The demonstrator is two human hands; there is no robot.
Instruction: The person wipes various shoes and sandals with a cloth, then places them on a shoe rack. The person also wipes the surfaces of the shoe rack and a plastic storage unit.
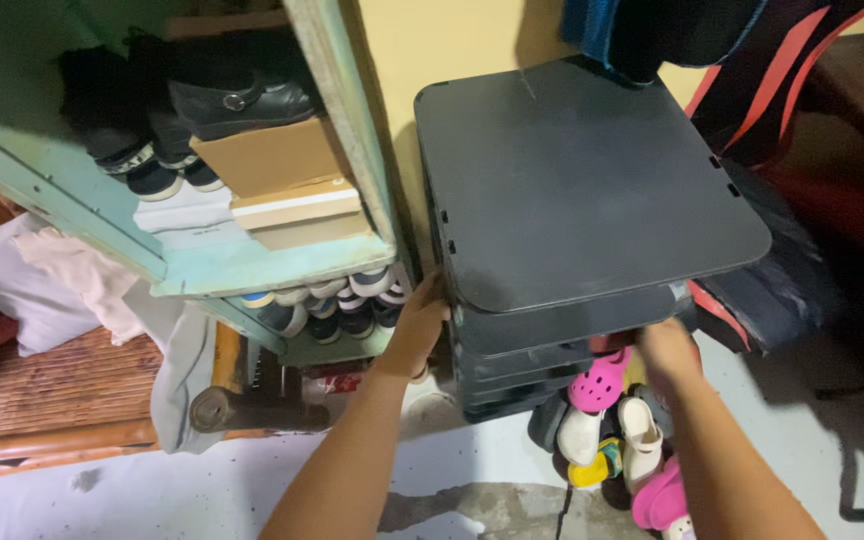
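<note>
Both hands are gripping the black plastic shoe rack [582,190] against the yellow wall, the left hand [418,325] clasping its left edge and the right hand [664,345] its lower right shelf, so shifting it seems to need an even pull.

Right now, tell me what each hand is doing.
Left hand: gripping the left edge of the black shelf rack.
Right hand: at its right side; grip hidden.
</note>
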